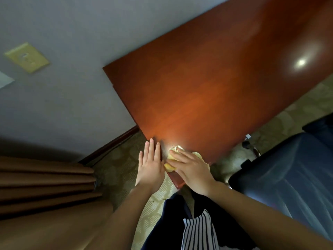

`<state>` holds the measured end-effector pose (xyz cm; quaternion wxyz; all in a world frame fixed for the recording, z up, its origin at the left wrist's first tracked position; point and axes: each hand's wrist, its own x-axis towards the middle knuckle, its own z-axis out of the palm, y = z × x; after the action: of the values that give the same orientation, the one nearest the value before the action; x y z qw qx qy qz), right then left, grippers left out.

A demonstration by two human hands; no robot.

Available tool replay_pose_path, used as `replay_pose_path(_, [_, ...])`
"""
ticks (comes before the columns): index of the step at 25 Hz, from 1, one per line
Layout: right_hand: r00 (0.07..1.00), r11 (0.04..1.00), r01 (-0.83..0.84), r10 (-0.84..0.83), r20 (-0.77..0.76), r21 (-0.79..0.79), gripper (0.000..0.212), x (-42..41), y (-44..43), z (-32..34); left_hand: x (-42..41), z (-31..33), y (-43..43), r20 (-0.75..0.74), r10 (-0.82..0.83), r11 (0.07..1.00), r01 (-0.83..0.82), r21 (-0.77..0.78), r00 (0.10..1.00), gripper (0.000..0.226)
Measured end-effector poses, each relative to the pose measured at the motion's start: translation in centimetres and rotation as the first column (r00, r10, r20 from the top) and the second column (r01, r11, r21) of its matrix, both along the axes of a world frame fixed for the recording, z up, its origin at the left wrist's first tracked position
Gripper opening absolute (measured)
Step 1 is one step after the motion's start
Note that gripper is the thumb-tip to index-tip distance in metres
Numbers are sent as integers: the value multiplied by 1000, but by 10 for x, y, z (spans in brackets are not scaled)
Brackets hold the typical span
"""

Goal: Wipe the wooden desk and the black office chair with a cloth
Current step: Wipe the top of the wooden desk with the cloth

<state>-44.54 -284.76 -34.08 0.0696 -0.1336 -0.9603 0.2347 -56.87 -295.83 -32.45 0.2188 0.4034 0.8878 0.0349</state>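
Note:
The reddish-brown wooden desk [207, 91] fills the upper right of the head view. On its near left corner lies a yellow cloth [175, 150]. My right hand [191, 170] presses flat on the cloth with straight fingers and hides most of it. My left hand [151, 166] is flat with straight fingers beside the desk's left edge, its fingertips by the corner, next to the cloth. The black office chair [288, 177] stands at the right, its seat close to the desk's near edge.
A grey wall [63, 98] with a beige outlet plate [27, 57] runs along the desk's left side. Brown curtains [45, 184] hang at the lower left. Patterned carpet [122, 159] lies below. My dark trousers and striped top [198, 231] show at the bottom.

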Motion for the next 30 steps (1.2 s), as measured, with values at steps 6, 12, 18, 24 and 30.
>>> replay_pose_path(6, [990, 995, -94, 98, -100, 40, 32, 29, 19, -4, 0, 5, 39, -22, -140, 989, 139, -41, 990, 67])
replay_pose_path(12, [990, 990, 138, -138, 8, 9, 38, 54, 93, -7, -4, 16, 113, -7, -173, 974, 170, -152, 985, 95])
replay_pose_path(18, [951, 950, 307, -306, 33, -51, 41, 83, 217, -7, 6, 22, 199, -14, -256, 937, 245, -249, 967, 113])
replay_pose_path(24, [866, 869, 495, -495, 72, 17, 40, 108, 338, -9, 3, 14, 235, -40, -147, 923, 123, -363, 988, 130])
replay_pose_path(30, [662, 664, 748, -747, 65, 15, 38, 95, 427, -6, 0, 10, 245, -72, -38, 889, 1, -458, 997, 146])
